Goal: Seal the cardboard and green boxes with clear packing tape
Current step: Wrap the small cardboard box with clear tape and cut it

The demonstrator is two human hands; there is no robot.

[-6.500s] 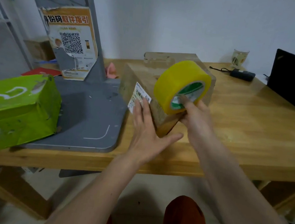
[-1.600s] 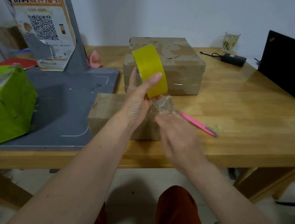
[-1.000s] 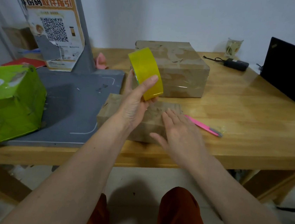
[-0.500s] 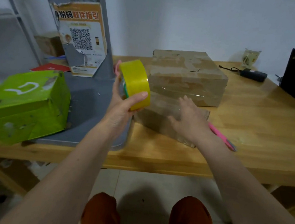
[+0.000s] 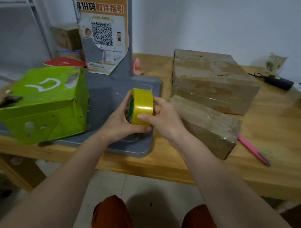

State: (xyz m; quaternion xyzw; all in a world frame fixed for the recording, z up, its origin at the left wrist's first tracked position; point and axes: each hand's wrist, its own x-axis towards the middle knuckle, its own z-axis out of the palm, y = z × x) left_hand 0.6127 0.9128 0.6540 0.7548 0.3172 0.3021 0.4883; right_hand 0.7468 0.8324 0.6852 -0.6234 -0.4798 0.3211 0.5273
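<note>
Green box (image 5: 42, 101) beside tape roll (image 5: 141, 106)

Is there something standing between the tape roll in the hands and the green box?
Nothing visible does. Both hands hold the tape roll just right of the green box, with only bare grey base plate between them.

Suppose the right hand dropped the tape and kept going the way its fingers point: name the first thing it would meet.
The right hand points left across the tape roll. Past the roll and the left hand, the line probably meets the green box; depth is unclear.
</note>
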